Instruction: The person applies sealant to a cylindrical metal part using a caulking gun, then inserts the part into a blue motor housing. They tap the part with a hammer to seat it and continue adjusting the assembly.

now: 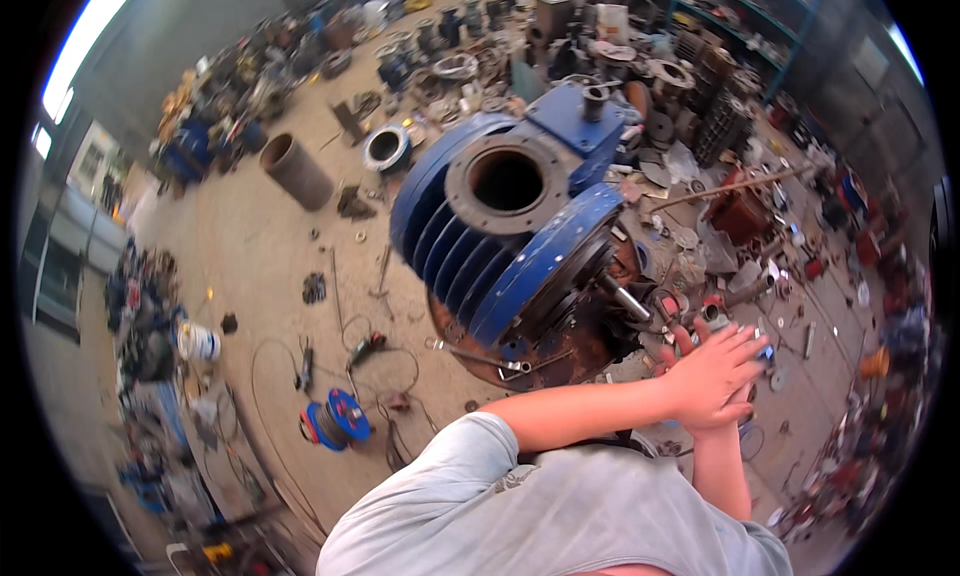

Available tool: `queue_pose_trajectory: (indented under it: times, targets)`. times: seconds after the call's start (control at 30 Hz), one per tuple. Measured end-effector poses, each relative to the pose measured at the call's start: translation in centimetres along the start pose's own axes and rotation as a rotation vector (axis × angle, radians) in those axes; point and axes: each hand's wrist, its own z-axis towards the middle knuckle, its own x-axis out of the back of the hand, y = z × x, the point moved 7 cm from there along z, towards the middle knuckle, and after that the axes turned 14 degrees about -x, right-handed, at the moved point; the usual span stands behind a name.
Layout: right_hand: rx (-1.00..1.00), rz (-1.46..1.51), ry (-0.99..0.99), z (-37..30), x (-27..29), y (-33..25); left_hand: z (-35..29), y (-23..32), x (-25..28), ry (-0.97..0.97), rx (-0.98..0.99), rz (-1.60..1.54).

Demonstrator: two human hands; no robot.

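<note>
My left hand (pixel 708 378) reaches across to the right, with its back up and its fingers spread. It lies over my right hand (pixel 684 344), hiding most of it; the right hand's outstretched fingertips show past the left. No object can be seen in either hand. Just beyond them stands a large blue finned machine housing (pixel 450 261), like a gear reducer, with a flanged round bore on top. A bare metal shaft (pixel 628 301) sticks out of its side toward my hands. Below the housing, a wrench (pixel 478 356) rests on a rusty round base (pixel 560 374).
A blue cable reel (pixel 343 419), a power tool (pixel 367 350) and loose cords lie on the floor to the left. Farther back stand a rusty pipe (pixel 297 172) and a ring-shaped part (pixel 387 148). Scattered metal parts crowd the right, near a long rod (pixel 735 186).
</note>
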Motion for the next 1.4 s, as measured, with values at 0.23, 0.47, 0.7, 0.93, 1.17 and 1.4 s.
queue_pose_trajectory:
  times: [0.23, 0.47, 0.7, 0.93, 1.17, 1.4]
  targets:
    - [-0.183, 0.377, 0.116, -8.0, 10.1, -3.8, -2.7, 3.8, -9.8, -0.226, -0.262, -0.295]
    - [0.473, -0.879, 0.283, -8.2, 17.3, -6.9, -1.2, 1.5, -19.1, -0.404, 0.501, -0.648]
    - [0.868, -1.321, -0.054, -3.0, 19.8, -4.1, 0.7, 0.9, -10.6, -0.206, 0.694, -1.129]
    - [-0.459, -1.111, 0.030, 7.0, 40.5, 9.3, -15.9, 9.7, 3.8, 0.784, 0.796, -1.139]
    - [-0.940, -1.827, -0.667, 3.9, 39.8, 23.5, -51.9, 40.0, -5.5, 1.013, 2.111, 0.661]
    - [-0.732, -1.842, -0.872, -3.3, 20.3, 32.9, -63.7, 56.2, -26.3, 0.343, 2.787, -0.420]
